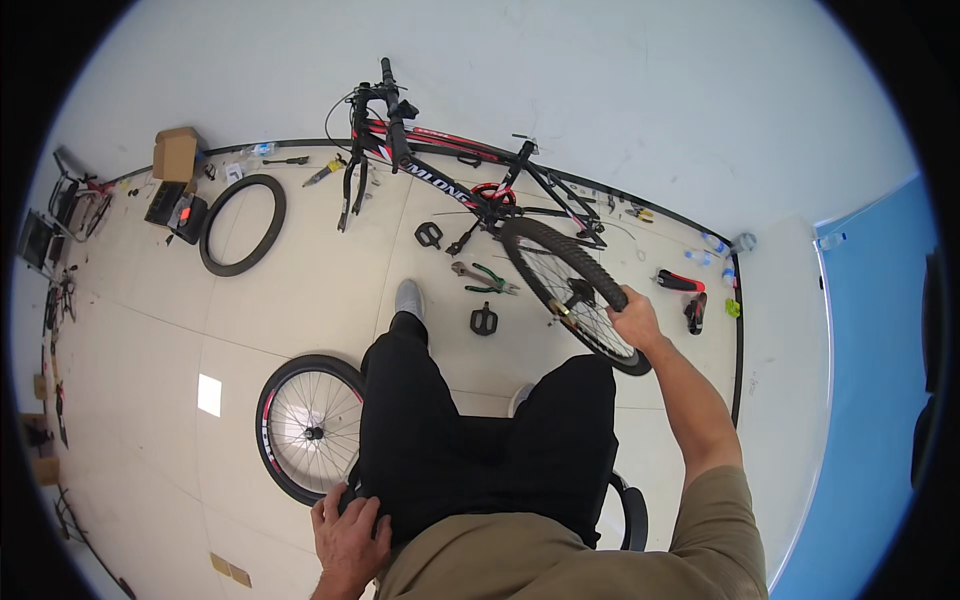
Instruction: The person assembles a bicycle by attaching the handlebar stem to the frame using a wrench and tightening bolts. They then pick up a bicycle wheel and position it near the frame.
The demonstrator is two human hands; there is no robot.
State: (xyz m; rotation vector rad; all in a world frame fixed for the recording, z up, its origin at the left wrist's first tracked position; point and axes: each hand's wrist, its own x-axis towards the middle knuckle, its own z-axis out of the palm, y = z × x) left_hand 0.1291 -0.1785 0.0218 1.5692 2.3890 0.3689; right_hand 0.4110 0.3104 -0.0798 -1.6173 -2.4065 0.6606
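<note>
A bicycle wheel with a knobby black tyre stands tilted in front of me. My right hand grips its tyre at the near right side. Down at my left, my left hand rests with fingers apart beside my thigh, on a black edge that looks like a chair part; it holds nothing. Another spoked wheel lies on the floor by my left leg, partly hidden under it. Beyond the held wheel, a black and red bicycle frame leans on the wall, with fork and handlebar but no wheels.
Between my feet and the frame lie two pedals, green-handled pliers and a wrench. A loose tyre and an open cardboard box are at the far left. Red-black parts and plastic bottles sit right.
</note>
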